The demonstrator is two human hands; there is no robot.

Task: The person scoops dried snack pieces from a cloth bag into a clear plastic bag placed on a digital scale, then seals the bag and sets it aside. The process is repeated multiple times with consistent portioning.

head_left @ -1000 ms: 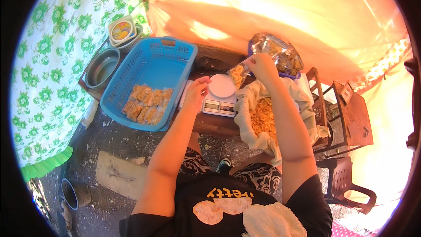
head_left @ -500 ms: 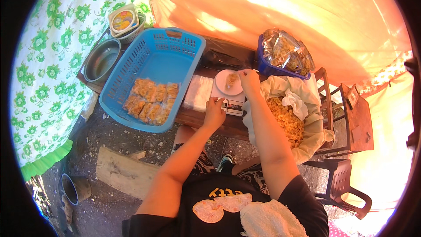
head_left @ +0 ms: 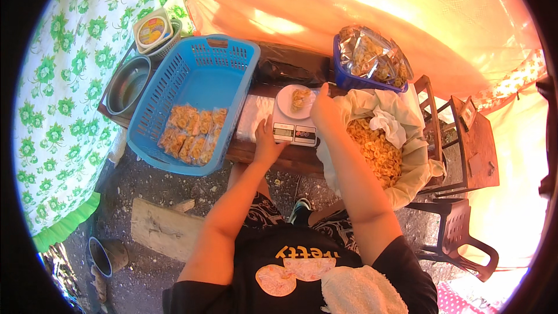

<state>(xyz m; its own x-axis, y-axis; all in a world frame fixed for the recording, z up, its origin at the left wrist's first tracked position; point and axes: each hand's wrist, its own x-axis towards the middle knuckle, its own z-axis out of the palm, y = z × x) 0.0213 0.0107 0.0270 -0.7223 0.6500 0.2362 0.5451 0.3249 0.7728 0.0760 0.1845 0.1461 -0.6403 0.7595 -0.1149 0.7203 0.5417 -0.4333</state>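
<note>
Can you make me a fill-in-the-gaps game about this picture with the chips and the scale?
1. The big basket holding packed chip bags is coloured ____.
2. The white plate sits on top of the ____.
3. The left hand touches the scale's ____ edge.
4. The loose chips lie in a sack on the person's ____ side.

Missing words: blue; scale; front; right

Sunlit orange tarp, dirt floor

A white kitchen scale bears a few yellow chips.
</note>
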